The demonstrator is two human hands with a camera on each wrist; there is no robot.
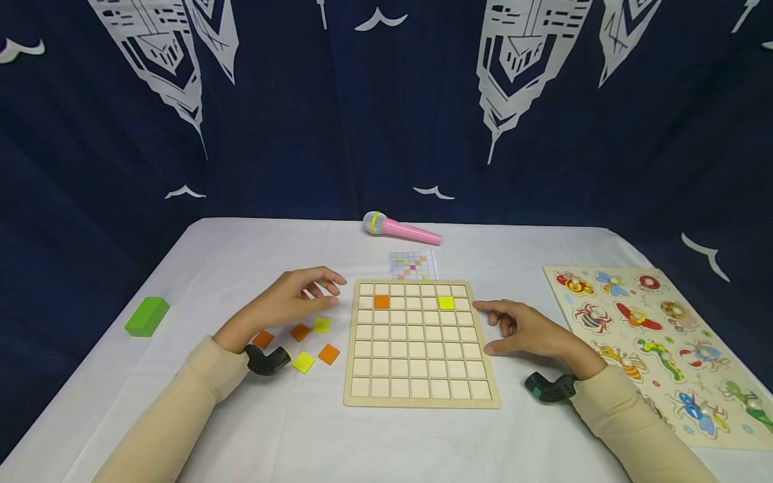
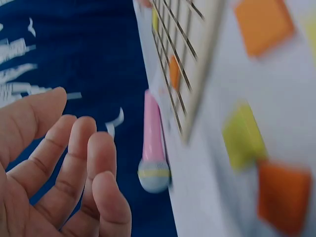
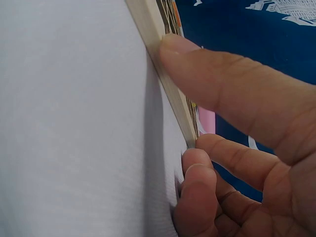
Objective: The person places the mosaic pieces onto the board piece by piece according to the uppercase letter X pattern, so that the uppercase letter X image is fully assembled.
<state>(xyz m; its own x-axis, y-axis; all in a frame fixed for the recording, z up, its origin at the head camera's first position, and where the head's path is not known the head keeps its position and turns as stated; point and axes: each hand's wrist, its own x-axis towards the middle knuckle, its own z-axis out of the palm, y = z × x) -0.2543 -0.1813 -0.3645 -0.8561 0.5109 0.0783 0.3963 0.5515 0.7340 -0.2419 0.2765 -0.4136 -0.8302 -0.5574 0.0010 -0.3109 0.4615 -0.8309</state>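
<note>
A wooden grid board (image 1: 362, 389) lies in the middle of the white table. One orange tile (image 1: 382, 302) and one yellow tile (image 1: 446, 303) sit in its second row. Several loose orange and yellow tiles (image 1: 300, 331) lie left of the board. My left hand (image 1: 323, 285) hovers above them near the board's top left corner, fingers relaxed and holding nothing. In the left wrist view its fingers (image 2: 74, 163) are spread and empty. My right hand (image 1: 492, 329) rests by the board's right edge. In the right wrist view, its thumb (image 3: 207, 74) touches the board edge (image 3: 148, 24).
A pink toy microphone (image 1: 401, 230) and a small pattern card (image 1: 413, 265) lie beyond the board. A green block (image 1: 147, 316) sits at the far left. An insect peg puzzle (image 1: 667, 396) lies at the right. A dark blue curtain hangs behind the table.
</note>
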